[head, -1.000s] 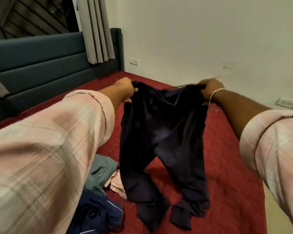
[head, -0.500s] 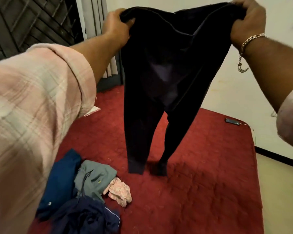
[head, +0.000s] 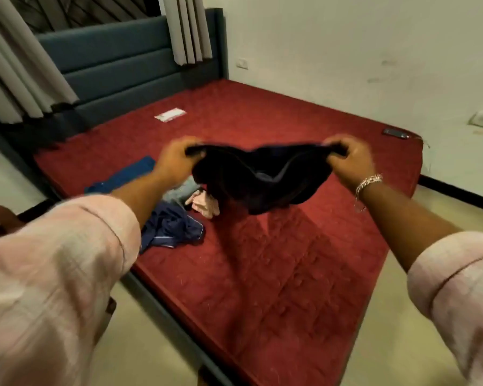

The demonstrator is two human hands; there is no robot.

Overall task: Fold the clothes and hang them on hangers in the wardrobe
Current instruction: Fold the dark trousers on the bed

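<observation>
A pair of dark navy trousers (head: 257,179) hangs in the air over the red mattress (head: 276,274), blurred by motion and bunched up. My left hand (head: 176,160) grips one end of the waistband and my right hand (head: 349,157), with a bracelet at the wrist, grips the other end. The trouser legs are not clearly visible below the bunched cloth. No hanger or wardrobe is in view.
A pile of clothes lies on the mattress's left part: a blue garment (head: 123,174), a grey one (head: 181,190), a pink one (head: 204,203) and a navy one (head: 173,227). A white packet (head: 170,114) and a phone (head: 395,132) lie farther back. Headboard (head: 117,65) and curtains (head: 187,26) stand behind.
My hands have come down from head height to low over the mattress, still holding the waistband. The trousers, hanging straight before, now billow and bunch. The view has pulled back from the bed.
</observation>
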